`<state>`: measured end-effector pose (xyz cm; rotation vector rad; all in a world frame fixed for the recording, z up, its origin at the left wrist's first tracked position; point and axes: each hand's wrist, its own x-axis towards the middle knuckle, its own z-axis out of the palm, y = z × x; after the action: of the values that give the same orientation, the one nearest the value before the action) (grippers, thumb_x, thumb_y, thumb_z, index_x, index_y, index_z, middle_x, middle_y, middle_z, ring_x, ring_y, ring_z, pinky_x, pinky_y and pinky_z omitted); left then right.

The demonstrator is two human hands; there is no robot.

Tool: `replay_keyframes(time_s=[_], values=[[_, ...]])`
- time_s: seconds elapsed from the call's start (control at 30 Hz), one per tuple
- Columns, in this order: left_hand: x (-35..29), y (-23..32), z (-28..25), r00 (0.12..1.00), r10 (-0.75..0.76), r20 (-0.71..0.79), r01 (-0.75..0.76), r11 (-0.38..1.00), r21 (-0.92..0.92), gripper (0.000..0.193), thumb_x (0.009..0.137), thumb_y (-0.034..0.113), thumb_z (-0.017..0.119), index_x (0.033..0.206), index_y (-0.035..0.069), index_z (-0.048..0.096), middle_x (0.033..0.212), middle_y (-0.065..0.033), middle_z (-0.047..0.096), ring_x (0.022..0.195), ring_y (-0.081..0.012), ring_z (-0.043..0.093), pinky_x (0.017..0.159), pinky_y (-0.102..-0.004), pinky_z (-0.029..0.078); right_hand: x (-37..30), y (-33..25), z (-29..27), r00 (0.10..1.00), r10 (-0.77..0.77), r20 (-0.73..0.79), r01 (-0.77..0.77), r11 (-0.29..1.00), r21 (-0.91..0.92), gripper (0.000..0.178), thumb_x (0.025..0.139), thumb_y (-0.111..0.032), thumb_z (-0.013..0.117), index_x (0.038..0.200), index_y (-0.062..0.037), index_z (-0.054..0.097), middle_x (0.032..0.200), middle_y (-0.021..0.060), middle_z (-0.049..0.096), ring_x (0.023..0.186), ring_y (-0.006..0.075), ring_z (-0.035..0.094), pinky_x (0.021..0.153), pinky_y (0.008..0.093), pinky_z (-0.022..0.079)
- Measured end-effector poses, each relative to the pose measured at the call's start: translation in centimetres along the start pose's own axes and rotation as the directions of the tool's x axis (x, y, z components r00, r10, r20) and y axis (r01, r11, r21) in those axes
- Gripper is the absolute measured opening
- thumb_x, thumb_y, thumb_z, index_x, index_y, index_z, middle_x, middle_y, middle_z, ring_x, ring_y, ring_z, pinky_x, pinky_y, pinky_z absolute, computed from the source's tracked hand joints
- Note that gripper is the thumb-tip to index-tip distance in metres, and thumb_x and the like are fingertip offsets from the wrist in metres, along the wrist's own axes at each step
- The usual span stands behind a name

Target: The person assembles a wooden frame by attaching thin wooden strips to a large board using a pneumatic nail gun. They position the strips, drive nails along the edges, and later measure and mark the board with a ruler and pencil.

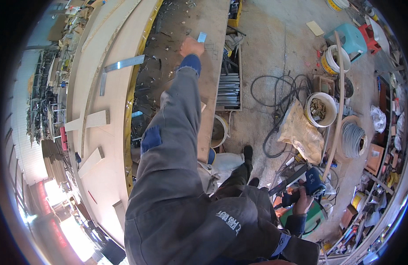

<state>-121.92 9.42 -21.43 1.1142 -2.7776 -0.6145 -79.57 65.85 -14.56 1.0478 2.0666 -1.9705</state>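
My left arm, in a grey sleeve with a blue cuff, reaches far over a brown workbench (208,95) strewn with metal scraps. At its end my left hand (191,47) is closed on a small shiny metal piece (202,37), which sticks out beside the fingers. Pencil-like lines mark the bench top just right of that hand. Low on the right, my right hand (303,204) grips a dark blue and black power tool (315,183); its exact kind is hard to make out. That tool is held off to my side, away from the bench.
Left of the bench lie pale boards (113,95) with metal strips on them. Under the bench's right edge sits a crate of metal bars (228,90). On the floor are a black cable (277,104), a yellowish sack (301,132), a white bucket (331,104) and a wire coil (353,139).
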Motion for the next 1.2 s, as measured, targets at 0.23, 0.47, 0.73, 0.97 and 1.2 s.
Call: replay_keyframes(time_s=[0.23, 0.47, 0.73, 0.97, 1.2], values=[[-8.4, -2.5, -1.9, 0.977, 0.214, -0.022, -0.197, 0.848, -0.493, 0.032, 0.08, 0.018, 0.081, 0.105, 0.001, 0.074, 0.093, -0.013, 0.077, 0.083, -0.0213, 0.071, 0.076, -0.0358, 0.055, 1.2, -5.5, 4.6, 0.991, -0.112, 0.067, 0.11, 0.994, 0.027, 0.025, 0.092, -0.011, 0.063, 0.111, 0.0049, 0.066, 0.078, 0.006, 0.064, 0.064, 0.0146, 0.061, 0.062, 0.0287, 0.052], [-30.9, -1.5, -7.0, 0.871, 0.369, 0.324, 0.053, 0.586, -0.809, 0.014, 0.093, 0.016, 0.074, 0.097, 0.002, 0.073, 0.082, 0.0014, 0.068, 0.073, -0.0048, 0.059, 0.065, -0.0233, 0.049, 0.9, -10.5, 9.5, 0.953, -0.167, 0.251, 0.112, 0.969, 0.221, 0.029, 0.092, -0.012, 0.066, 0.114, 0.0054, 0.066, 0.081, 0.0067, 0.064, 0.063, 0.014, 0.06, 0.06, 0.0299, 0.053], [-43.9, -4.9, -12.0, 0.945, 0.303, 0.122, -0.056, 0.519, -0.853, 0.02, 0.095, 0.018, 0.073, 0.093, -0.001, 0.069, 0.077, 0.0022, 0.065, 0.07, -0.0044, 0.055, 0.063, -0.0244, 0.047, -3.2, -11.8, 13.5, 0.685, -0.257, 0.682, 0.113, 0.962, 0.25, 0.027, 0.096, -0.01, 0.062, 0.12, 0.0025, 0.064, 0.108, 0.0135, 0.073, 0.069, 0.0159, 0.065, 0.062, 0.0305, 0.055], [-50.0, -6.6, -14.9, 0.993, 0.086, -0.079, -0.116, 0.635, -0.764, 0.025, 0.095, 0.022, 0.073, 0.089, -0.001, 0.067, 0.074, -0.0008, 0.065, 0.07, -0.0066, 0.056, 0.063, -0.0274, 0.049, -7.0, -10.7, 14.4, 0.469, -0.271, 0.841, 0.041, 0.957, 0.286, 0.024, 0.097, -0.009, 0.06, 0.116, 0.0041, 0.066, 0.107, 0.0134, 0.073, 0.068, 0.0163, 0.064, 0.063, 0.0322, 0.055], [-54.5, -8.7, -17.8, 0.952, -0.036, -0.305, -0.186, 0.722, -0.667, 0.02, 0.092, 0.018, 0.071, 0.09, -0.001, 0.065, 0.076, -0.0194, 0.068, 0.068, -0.0269, 0.068, 0.065, -0.0374, 0.053, -11.1, -8.5, 13.2, 0.378, -0.154, 0.913, -0.177, 0.956, 0.234, 0.022, 0.096, -0.007, 0.061, 0.115, 0.003, 0.066, 0.111, 0.013, 0.073, 0.068, 0.0162, 0.064, 0.062, 0.0333, 0.056]])
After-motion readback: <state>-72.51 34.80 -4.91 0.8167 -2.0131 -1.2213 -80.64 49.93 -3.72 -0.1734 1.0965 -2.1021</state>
